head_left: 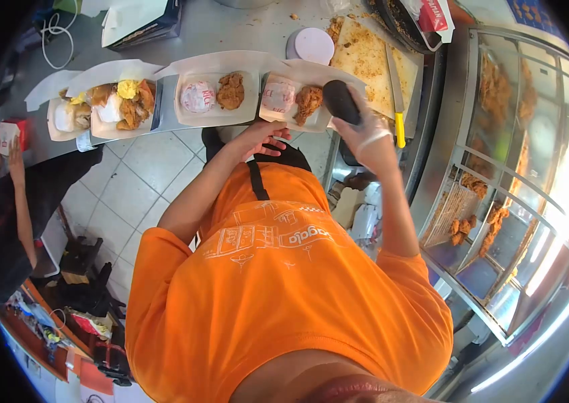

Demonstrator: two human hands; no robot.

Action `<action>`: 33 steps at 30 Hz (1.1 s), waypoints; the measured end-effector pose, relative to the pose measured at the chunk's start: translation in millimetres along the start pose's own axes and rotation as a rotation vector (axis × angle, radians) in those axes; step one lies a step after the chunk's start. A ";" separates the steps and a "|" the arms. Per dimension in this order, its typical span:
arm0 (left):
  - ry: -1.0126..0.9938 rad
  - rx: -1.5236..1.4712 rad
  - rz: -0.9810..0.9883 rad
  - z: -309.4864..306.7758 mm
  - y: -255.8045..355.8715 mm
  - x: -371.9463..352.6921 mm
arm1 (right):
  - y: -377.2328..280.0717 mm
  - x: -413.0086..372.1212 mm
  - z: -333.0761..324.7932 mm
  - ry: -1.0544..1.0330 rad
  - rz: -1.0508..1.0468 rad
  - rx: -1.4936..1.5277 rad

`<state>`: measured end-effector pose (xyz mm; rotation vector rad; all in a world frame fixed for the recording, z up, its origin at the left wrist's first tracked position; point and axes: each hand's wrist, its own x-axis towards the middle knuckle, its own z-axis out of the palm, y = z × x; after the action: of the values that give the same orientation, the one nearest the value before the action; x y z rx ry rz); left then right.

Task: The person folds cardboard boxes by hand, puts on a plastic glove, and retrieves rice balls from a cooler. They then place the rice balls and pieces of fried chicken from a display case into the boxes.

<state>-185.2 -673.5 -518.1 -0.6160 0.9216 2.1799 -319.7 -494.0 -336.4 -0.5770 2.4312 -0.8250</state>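
My right hand, with clear plastic glove material on it, grips a dark, rounded pestle. The pestle is over the right end of an open paper box, beside a piece of fried chicken. A paper-wrapped round portion lies in the same box. My left hand is at the box's front edge, fingers apart and holding nothing. To its left, a second open box contains another wrapped portion and fried chicken.
Further left, open boxes contain chicken and rice. A yellow-handled knife lies on a crumb-covered board, near a white round lid. A glass cabinet stands right. Another person's hand touches a red-white box.
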 end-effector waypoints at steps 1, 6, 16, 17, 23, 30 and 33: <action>-0.015 0.010 0.011 -2.4 -1.0 -1.8 | 0.9 10.2 22.7 -0.059 0.072 -0.238; -0.075 -0.080 -0.037 -12.9 6.4 -5.8 | 16.8 51.6 49.9 -0.036 -0.007 -0.511; -0.146 -0.135 -0.030 -15.9 -9.6 4.2 | 5.6 37.3 73.5 -0.039 0.194 -0.477; -0.128 -0.154 -0.017 -16.8 1.0 6.2 | 8.6 48.0 68.4 -0.069 0.150 -0.237; -0.129 -0.164 -0.003 -10.8 -1.4 4.5 | 2.0 35.9 35.7 -0.043 0.256 -0.028; -0.097 -0.201 -0.023 -6.0 -0.4 12.3 | -15.3 53.4 43.6 -0.245 0.409 -0.003; -0.083 -0.182 0.008 -2.1 11.1 11.9 | -33.7 50.2 18.6 -0.175 0.269 -0.108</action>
<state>-200.9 -676.0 -522.2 -0.6035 0.6884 2.2953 -340.6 -553.2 -343.4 -0.3347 2.3354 -0.5136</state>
